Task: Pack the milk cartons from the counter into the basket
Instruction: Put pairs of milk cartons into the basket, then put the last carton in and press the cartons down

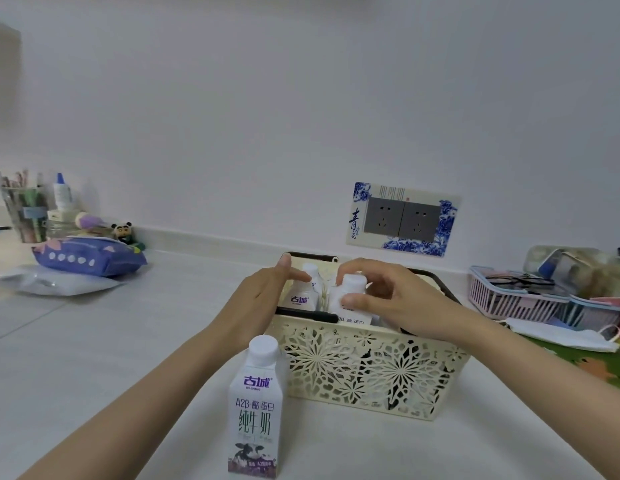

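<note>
A cream cut-out basket (370, 368) with dark handles stands in the middle of the counter. Inside it are white milk cartons: one at the left (299, 296) and one at the front right (350, 292), with another cap behind them. My right hand (395, 299) grips the top of the front right carton. My left hand (263, 299) rests on the basket's left rim, its fingers touching the left carton. One more carton (254, 410) with a white cap and a cow picture stands upright on the counter, just left of the basket's front.
A purple tissue pack (90, 256) on a white pouch and a pen jar (24, 213) sit far left. At the right are a pink basket (516, 296) with glasses and a face mask (561, 336). A wall socket (402, 220) is behind the basket.
</note>
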`<state>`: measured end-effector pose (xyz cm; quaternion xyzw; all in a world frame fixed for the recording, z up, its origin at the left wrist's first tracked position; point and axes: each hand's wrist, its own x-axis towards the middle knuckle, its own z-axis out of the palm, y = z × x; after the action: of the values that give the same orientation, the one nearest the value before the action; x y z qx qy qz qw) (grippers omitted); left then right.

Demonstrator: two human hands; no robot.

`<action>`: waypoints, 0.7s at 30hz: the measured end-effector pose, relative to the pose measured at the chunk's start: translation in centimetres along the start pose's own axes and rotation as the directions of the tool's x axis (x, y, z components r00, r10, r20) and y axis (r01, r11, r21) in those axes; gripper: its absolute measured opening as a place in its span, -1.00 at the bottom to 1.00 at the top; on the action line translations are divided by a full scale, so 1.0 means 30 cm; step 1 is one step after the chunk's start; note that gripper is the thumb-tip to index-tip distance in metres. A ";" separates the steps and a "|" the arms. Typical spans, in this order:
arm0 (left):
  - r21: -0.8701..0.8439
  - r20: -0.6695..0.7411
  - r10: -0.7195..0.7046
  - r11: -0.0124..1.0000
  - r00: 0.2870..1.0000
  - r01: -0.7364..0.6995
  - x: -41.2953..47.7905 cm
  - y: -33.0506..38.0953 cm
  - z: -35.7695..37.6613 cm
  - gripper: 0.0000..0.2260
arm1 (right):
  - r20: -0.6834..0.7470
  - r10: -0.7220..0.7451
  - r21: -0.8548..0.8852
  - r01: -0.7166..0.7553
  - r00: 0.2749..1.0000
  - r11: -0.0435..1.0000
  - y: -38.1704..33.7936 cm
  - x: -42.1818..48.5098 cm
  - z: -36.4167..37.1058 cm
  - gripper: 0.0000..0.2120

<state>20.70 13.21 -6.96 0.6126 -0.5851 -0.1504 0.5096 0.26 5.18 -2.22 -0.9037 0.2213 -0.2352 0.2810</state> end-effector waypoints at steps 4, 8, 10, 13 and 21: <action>-0.003 -0.001 -0.004 1.000 1.000 0.004 -0.004 0.001 0.000 -0.47 | 0.046 -0.007 -0.005 0.007 0.999 1.000 -0.005 -0.001 0.009 -0.84; -0.007 0.006 0.003 1.000 1.000 -0.003 -0.005 0.001 -0.002 -0.44 | 0.042 0.031 -0.079 -0.028 0.999 0.996 0.000 0.000 0.019 -0.76; -0.017 0.009 0.007 1.000 1.000 -0.006 -0.010 0.002 -0.007 -0.40 | 0.051 0.048 -0.137 -0.041 0.998 0.990 -0.005 -0.006 0.017 -0.70; -0.040 0.027 0.031 0.999 0.999 -0.030 -0.019 -0.012 -0.020 -0.41 | 0.006 0.040 -0.235 -0.037 0.999 0.971 -0.028 -0.012 0.021 -0.64; -0.096 -0.066 0.068 0.993 0.996 -0.074 -0.157 -0.067 -0.106 -0.45 | -0.089 -0.161 0.196 0.176 0.983 0.965 -0.198 -0.053 0.173 -0.84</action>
<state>23.03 18.33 -9.13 0.5700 -0.5822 -0.1415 0.5622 3.46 12.54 -2.86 -0.8769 0.1284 -0.3121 0.3423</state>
